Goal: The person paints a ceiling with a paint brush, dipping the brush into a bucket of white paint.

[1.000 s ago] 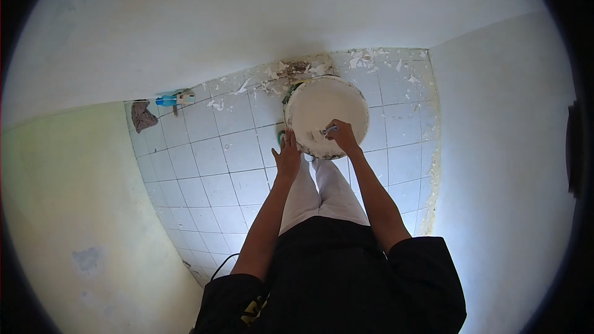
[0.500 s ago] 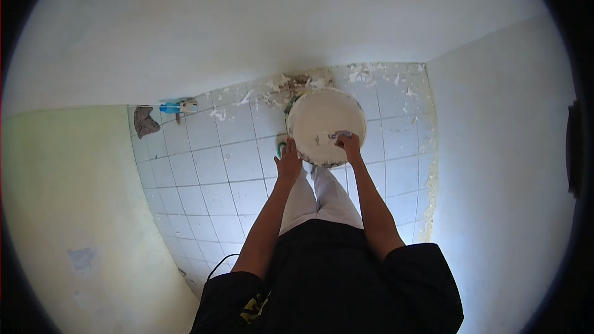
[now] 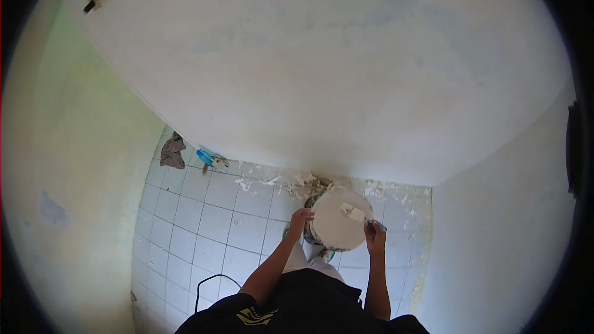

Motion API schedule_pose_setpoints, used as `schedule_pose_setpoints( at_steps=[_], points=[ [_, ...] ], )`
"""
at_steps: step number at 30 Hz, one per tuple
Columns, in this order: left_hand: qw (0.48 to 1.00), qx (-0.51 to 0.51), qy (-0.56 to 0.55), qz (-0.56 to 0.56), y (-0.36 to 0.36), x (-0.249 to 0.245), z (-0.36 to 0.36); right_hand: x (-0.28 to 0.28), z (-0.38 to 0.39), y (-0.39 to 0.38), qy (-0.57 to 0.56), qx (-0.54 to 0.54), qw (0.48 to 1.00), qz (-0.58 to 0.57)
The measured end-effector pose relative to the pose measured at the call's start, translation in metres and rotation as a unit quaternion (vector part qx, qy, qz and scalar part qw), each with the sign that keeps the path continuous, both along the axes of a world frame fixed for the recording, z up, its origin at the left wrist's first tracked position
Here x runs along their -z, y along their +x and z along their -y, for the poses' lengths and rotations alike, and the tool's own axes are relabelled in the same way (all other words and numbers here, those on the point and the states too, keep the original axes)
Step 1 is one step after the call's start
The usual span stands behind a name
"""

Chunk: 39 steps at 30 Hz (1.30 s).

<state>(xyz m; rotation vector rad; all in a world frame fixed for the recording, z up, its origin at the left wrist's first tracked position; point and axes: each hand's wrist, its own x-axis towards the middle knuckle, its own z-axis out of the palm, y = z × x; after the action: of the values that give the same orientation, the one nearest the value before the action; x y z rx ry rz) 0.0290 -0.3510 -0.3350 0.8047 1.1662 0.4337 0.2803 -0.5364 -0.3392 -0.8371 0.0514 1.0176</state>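
Observation:
A round bucket (image 3: 339, 232) of off-white paste stands on the floor close to the wall. My right hand (image 3: 374, 233) is closed on the handle of a putty knife (image 3: 354, 213), whose blade is coated in paste and lies over the bucket's right part. At the bucket's left rim is my left hand (image 3: 301, 218), its fingers touching or very near the edge; whether they grip the rim is too small to tell.
Pale wall (image 3: 309, 80) rises in front, with a greenish wall (image 3: 80, 167) at left. Paint flakes lie along the wall's foot on the tiled floor (image 3: 207, 232). A brown cloth (image 3: 173, 151) and a blue item (image 3: 205, 157) lie at the left corner.
The view has tilted up, showing more wall, and the bucket appears lower. The putty knife has moved from low over the paste to the bucket's right side, its blade now showing.

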Motion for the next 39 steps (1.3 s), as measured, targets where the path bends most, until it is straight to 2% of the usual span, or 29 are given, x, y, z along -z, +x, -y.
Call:
schedule_pose_setpoints(
  at_steps=[3,5,9,12,14,16,20,24,28,30,31,33,34,37,38,39],
  points=[
    [0.995,-0.072,0.018,0.072,-0.004,-0.022,-0.021,-0.014,-0.029,-0.005,0.088,0.037,0.995,-0.026],
    [0.982,-0.139,0.050,0.116,-0.006,-0.040,-0.040,-0.047,-0.058,-0.014,0.093,0.030,0.995,-0.019],
    [0.966,-0.183,0.066,0.168,-0.013,-0.092,-0.092,-0.098,-0.133,-0.034,0.123,0.057,0.990,-0.032],
    [0.948,-0.167,0.107,0.249,-0.021,-0.117,-0.142,-0.148,-0.188,-0.056,0.149,0.039,0.988,0.015],
    [0.950,-0.166,0.096,0.245,-0.025,-0.150,-0.173,-0.183,-0.228,-0.071,0.160,0.052,0.985,0.039],
    [0.931,-0.179,0.112,0.299,-0.035,-0.173,-0.203,-0.219,-0.269,-0.086,0.166,0.121,0.974,0.090],
    [0.923,-0.108,0.158,0.334,-0.068,-0.200,-0.262,-0.291,-0.326,-0.111,0.197,0.170,0.945,0.200],
    [0.933,-0.077,0.149,0.319,-0.090,-0.208,-0.316,-0.323,-0.380,-0.132,0.209,0.257,0.913,0.237],
    [0.935,-0.048,0.161,0.314,-0.115,-0.228,-0.338,-0.354,-0.392,-0.151,0.229,0.334,0.874,0.269],
    [0.934,-0.036,0.161,0.316,-0.123,-0.235,-0.349,-0.375,-0.397,-0.150,0.226,0.355,0.835,0.354],
    [0.928,-0.044,0.157,0.335,-0.126,-0.240,-0.353,-0.391,-0.400,-0.151,0.223,0.361,0.833,0.355],
    [0.921,-0.064,0.145,0.356,-0.127,-0.249,-0.361,-0.419,-0.403,-0.152,0.189,0.368,0.784,0.464],
    [0.921,-0.062,0.140,0.357,-0.125,-0.250,-0.364,-0.428,-0.405,-0.150,0.185,0.368,0.782,0.467],
    [0.911,-0.065,0.155,0.376,-0.116,-0.256,-0.373,-0.456,-0.412,-0.140,0.135,0.392,0.603,0.682],
    [0.911,-0.067,0.155,0.377,-0.114,-0.258,-0.375,-0.465,-0.414,-0.140,0.137,0.391,0.603,0.682],
    [0.912,-0.063,0.151,0.376,-0.113,-0.259,-0.378,-0.473,-0.417,-0.142,0.105,0.375,0.536,0.749]
  ],
)
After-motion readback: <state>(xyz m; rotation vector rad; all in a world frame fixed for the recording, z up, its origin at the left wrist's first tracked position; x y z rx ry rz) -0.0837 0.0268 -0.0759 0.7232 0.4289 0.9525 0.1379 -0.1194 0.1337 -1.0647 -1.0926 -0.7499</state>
